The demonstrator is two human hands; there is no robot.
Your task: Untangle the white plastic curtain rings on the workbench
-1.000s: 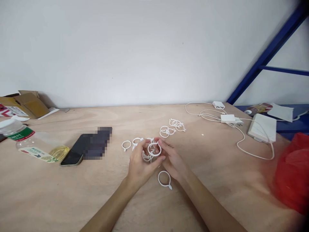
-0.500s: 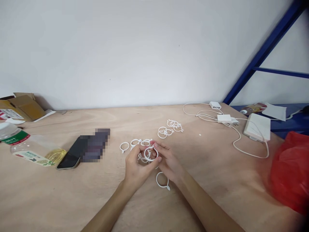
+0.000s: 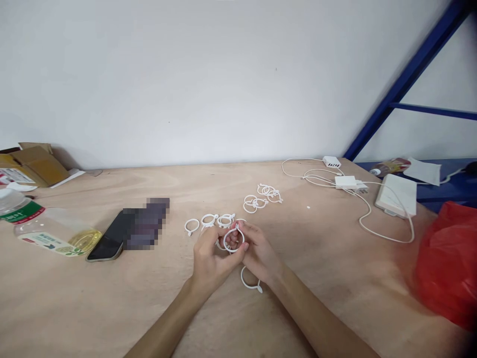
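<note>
the left hand (image 3: 211, 252) partly hides rings (image 3: 215, 217); the left edge crops a box (image 3: 41, 166).

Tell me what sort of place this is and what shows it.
Likely a workbench in a workshop or storeroom, though nothing settles which: there is a broad, pale wooden tabletop, a slanting blue metal-looking frame at right, and a brown cardboard box at left.
</note>
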